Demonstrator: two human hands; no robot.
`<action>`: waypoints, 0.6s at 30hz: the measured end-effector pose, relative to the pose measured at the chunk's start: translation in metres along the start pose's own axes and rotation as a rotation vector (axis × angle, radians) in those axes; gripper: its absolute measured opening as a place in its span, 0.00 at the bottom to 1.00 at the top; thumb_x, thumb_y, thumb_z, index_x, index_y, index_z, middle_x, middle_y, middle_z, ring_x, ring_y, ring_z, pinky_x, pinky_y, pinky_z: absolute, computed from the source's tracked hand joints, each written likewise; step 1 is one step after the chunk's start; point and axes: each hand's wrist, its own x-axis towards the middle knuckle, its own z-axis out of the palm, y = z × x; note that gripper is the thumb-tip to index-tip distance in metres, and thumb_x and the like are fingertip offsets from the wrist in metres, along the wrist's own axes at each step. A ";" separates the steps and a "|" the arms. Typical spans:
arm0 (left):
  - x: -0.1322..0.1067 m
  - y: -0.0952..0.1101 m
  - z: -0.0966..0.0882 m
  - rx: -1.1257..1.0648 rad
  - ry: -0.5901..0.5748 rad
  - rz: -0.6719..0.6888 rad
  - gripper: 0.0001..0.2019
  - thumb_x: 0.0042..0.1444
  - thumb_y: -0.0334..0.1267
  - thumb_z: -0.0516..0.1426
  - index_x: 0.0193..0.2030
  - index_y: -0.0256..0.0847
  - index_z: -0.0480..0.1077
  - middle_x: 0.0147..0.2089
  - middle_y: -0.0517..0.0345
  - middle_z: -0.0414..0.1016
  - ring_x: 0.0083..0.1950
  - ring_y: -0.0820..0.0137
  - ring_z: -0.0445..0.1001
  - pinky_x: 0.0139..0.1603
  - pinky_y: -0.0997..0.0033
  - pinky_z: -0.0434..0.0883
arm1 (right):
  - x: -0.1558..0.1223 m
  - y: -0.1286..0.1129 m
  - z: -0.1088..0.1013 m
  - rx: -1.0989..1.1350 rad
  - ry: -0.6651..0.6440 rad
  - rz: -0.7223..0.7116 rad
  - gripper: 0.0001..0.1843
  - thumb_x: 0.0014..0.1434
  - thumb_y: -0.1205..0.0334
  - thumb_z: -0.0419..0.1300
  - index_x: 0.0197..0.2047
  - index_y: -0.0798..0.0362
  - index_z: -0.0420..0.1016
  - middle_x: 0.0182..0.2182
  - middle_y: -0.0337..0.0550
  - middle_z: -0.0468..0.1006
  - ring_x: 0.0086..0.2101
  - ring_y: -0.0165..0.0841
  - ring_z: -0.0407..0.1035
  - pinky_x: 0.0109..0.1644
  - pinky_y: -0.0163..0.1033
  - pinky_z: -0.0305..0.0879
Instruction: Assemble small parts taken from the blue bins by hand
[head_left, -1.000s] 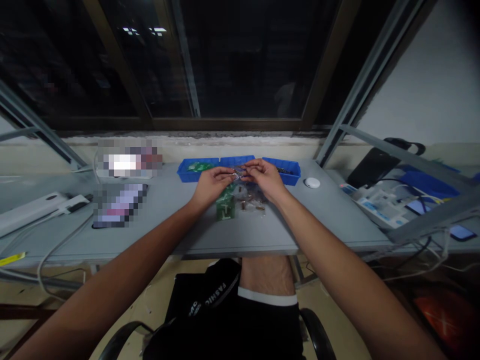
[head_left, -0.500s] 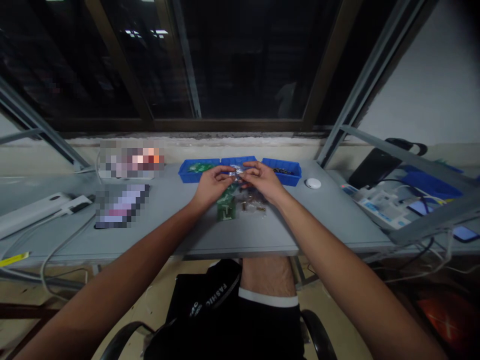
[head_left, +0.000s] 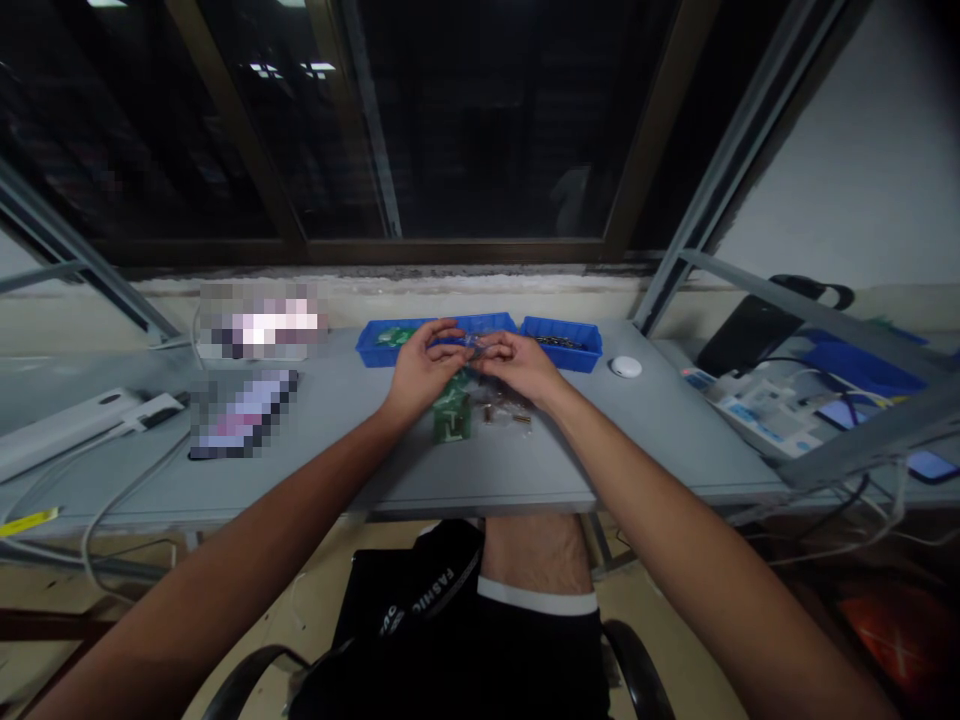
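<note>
My left hand (head_left: 421, 372) and my right hand (head_left: 527, 370) meet over the desk, fingertips pinched close together. Between them is a small clear plastic bag (head_left: 478, 345), gripped from both sides; its contents are too small to make out. Below my left hand lies a green packet (head_left: 452, 415) with a pale L-shaped mark. Beneath my right hand, clear bags with small brass-coloured pieces (head_left: 517, 416) rest on the desk, partly covered by my fingers.
Behind my hands stand a left blue bin (head_left: 371, 356) with green packets, a middle blue bin (head_left: 491, 322) and a right blue bin (head_left: 577, 360) with small metal parts. A white round object (head_left: 625, 367), a phone (head_left: 244, 412), power strips and cables lie around the grey desk (head_left: 322, 450).
My right hand has lowered slightly and its fingers have curled in closer to my left fingertips. The plastic between them has shifted a little; the packets on the desk have stayed put.
</note>
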 end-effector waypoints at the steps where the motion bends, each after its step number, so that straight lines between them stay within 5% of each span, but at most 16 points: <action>1: 0.000 0.001 0.000 -0.007 -0.004 -0.005 0.30 0.49 0.39 0.71 0.58 0.39 0.69 0.57 0.44 0.78 0.47 0.66 0.82 0.56 0.60 0.78 | 0.000 0.001 0.000 0.011 0.012 -0.009 0.20 0.47 0.62 0.74 0.43 0.50 0.76 0.29 0.34 0.81 0.31 0.30 0.74 0.43 0.38 0.73; 7: 0.002 -0.004 -0.004 0.013 -0.059 -0.065 0.25 0.51 0.44 0.71 0.53 0.37 0.73 0.42 0.51 0.82 0.46 0.65 0.82 0.57 0.60 0.76 | 0.002 0.005 -0.002 -0.005 0.028 -0.011 0.17 0.50 0.56 0.75 0.41 0.50 0.78 0.35 0.40 0.85 0.36 0.33 0.77 0.50 0.43 0.72; 18: 0.000 -0.001 -0.003 0.186 -0.089 0.059 0.21 0.53 0.36 0.67 0.54 0.38 0.72 0.46 0.49 0.82 0.47 0.65 0.82 0.52 0.64 0.77 | -0.001 -0.006 -0.005 -0.340 0.077 -0.218 0.08 0.57 0.56 0.70 0.40 0.50 0.83 0.37 0.42 0.85 0.38 0.36 0.75 0.47 0.44 0.71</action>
